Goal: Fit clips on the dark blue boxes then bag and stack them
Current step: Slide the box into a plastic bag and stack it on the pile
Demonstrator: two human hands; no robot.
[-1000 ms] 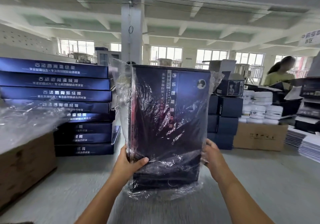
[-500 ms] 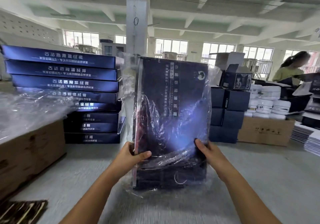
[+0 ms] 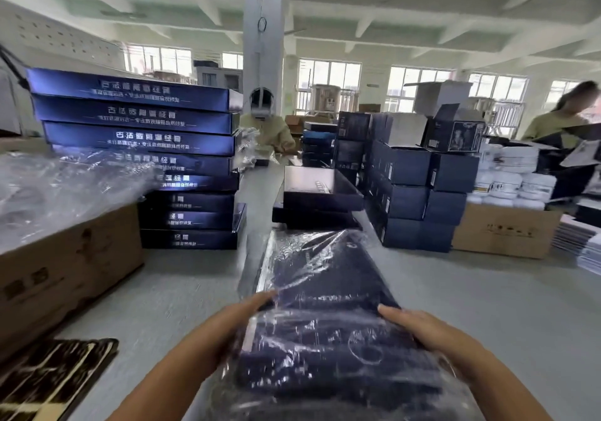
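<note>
Item: flat dark blue box in clear crinkled plastic bag (image 3: 325, 316), lying flat | my left grip (image 3: 227, 326) clamped on its left edge | my right grip (image 3: 432, 333) clamped on its right edge | rests on grey desk (image 3: 487, 306)

Both hands, left hand (image 3: 227, 329) and right hand (image 3: 432, 333), grip a bagged dark blue box (image 3: 325, 306) lying near the tabletop's (image 3: 487, 306) front edge; stacked blue boxes (image 3: 136, 134) stand back-left.
</note>
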